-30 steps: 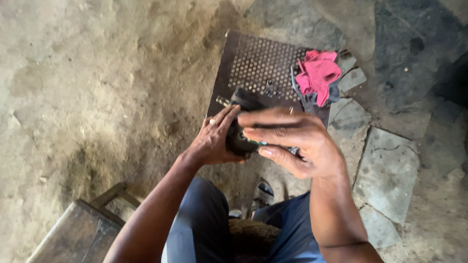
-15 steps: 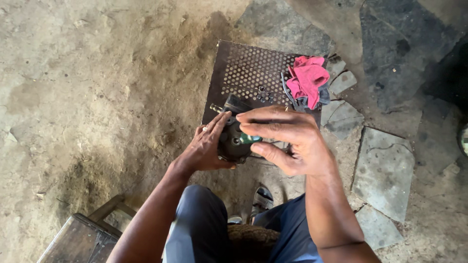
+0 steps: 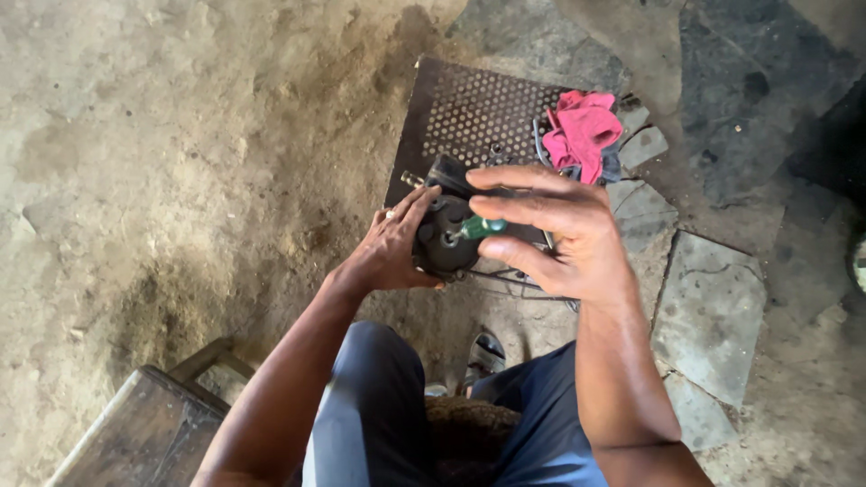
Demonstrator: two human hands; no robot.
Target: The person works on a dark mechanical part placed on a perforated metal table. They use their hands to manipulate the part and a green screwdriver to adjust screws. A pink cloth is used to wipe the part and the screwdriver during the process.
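A dark round metal part [image 3: 444, 236] is being gripped by the left hand [image 3: 390, 252], fingers curled about its rim, above a perforated metal plate [image 3: 474, 117]; a green-handled tool [image 3: 483, 226] is being pinched in the right hand [image 3: 564, 236]. The part is judged heavy, rigid and greasy, best held by its rim. A soft pink rag [image 3: 582, 131] is lying nearby.

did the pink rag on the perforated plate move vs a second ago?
No. The crumpled pink rag sits at the same right-hand corner of the perforated metal plate; only the head camera shifted.
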